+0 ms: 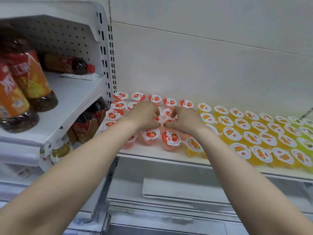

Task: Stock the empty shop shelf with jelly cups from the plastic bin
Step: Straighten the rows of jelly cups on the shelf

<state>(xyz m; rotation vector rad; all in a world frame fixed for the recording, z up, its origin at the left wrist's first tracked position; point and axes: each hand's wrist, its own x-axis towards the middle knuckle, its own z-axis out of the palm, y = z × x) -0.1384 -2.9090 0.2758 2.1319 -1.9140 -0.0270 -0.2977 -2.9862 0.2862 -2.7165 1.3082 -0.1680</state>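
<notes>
Shelf: we see the shelf (149, 152) running across the middle of the frame, with jelly cups in rows from its left end to the right edge.
Red cups: the red cups (150, 134) fill the left part, several rows deep.
Orange cups: the orange cups (250, 138) sit just beside them, centre to right.
Green cups: a few green cups (305, 145) show at the far right edge.
Left hand: our left hand (144, 115) is at mid-frame, fingers and thumb curled round one of the red cups.
Right hand: our right hand (186, 120), close beside it, is curled the same way round a neighbouring red cup.
Bin: out of sight.
Bottles: drink bottles (32, 77) stand on the upper-left shelf.
Progress: we judge the stocking nearly done; only a bare front strip and some tidying of the red rows seem left.
</notes>
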